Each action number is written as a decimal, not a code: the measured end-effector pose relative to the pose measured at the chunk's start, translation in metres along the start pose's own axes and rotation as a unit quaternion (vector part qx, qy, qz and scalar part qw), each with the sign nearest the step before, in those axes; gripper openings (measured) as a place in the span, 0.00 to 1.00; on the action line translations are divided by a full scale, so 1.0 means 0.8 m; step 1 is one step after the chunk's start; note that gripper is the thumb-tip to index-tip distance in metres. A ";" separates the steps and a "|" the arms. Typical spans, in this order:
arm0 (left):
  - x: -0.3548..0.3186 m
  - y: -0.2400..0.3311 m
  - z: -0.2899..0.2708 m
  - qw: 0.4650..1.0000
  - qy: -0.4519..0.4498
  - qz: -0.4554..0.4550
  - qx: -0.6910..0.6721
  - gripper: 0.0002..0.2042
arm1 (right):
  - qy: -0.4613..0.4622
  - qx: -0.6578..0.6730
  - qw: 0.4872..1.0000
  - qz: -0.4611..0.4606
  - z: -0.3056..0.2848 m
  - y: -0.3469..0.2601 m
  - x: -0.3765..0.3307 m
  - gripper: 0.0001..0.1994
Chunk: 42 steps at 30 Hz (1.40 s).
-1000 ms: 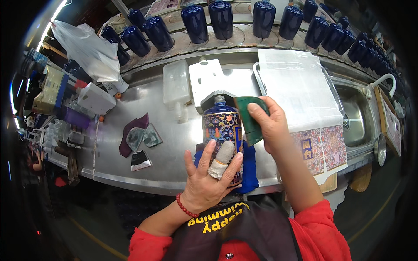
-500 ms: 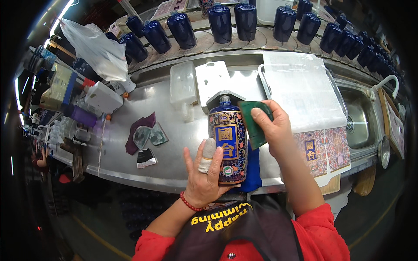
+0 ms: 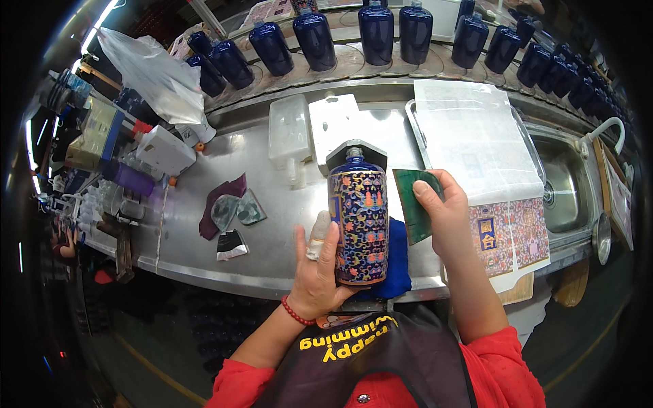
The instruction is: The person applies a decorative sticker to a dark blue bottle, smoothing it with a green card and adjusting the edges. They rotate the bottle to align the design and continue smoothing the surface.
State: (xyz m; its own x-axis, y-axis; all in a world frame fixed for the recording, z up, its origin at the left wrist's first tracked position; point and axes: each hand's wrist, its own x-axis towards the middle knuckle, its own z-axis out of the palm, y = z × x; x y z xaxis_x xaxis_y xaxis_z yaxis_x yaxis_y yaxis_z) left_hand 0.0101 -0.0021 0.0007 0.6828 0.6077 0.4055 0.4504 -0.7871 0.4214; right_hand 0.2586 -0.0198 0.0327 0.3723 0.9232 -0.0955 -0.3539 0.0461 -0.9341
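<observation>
A dark blue bottle [image 3: 362,224] with a colourful floral wrap leans, neck away from me, against a grey angled support [image 3: 376,151]. My left hand [image 3: 318,265] holds it low on its left side, thumb near its base; one finger wears a pale cover. Right of the bottle and apart from it, my right hand [image 3: 442,204] pinches a flat green scraper sheet [image 3: 411,207] between thumb and fingers. A blue cloth [image 3: 399,268] lies beside and partly under the bottle.
Plain blue bottles [image 3: 376,34] line the curved conveyor [image 3: 347,62] at the back. Printed floral sheets [image 3: 520,234] under white backing [image 3: 462,129] lie right, near a sink [image 3: 568,183]. Cut scraps [image 3: 224,204], a clear plastic container [image 3: 289,129] and a white box [image 3: 163,151] stand or lie leftward.
The bottle has turned, its gold-lettered panel moving left and floral pattern now facing up. My right hand and the green scraper have shifted right, off the bottle. Conveyor bottles have moved right.
</observation>
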 end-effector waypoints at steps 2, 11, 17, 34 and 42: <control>-0.005 -0.009 0.001 0.997 -0.007 -0.011 -0.073 0.59 | -0.005 0.009 1.000 0.010 0.001 0.002 -0.003 0.11; 0.053 -0.025 -0.022 0.999 -0.002 0.025 -0.020 0.60 | -0.025 -0.029 0.999 0.016 0.009 0.006 -0.011 0.11; 0.099 -0.017 -0.043 0.993 -0.019 0.092 0.072 0.53 | -0.012 -0.041 0.999 -0.007 0.005 -0.006 0.000 0.10; 0.085 -0.023 -0.036 0.998 0.048 0.029 0.015 0.43 | -0.187 -0.359 0.829 -0.386 0.034 -0.042 0.032 0.15; 0.055 -0.011 -0.032 0.996 0.062 -0.005 -0.056 0.40 | -0.114 -0.355 0.871 -0.319 0.017 -0.037 0.022 0.09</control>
State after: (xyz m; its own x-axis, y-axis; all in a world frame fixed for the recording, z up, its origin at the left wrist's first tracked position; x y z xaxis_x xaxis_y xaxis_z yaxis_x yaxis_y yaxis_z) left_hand 0.0216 0.0343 0.0359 0.5987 0.6291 0.4958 0.3843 -0.7687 0.5113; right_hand 0.2637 0.0006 0.0634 0.0904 0.8514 0.5167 0.5124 0.4051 -0.7572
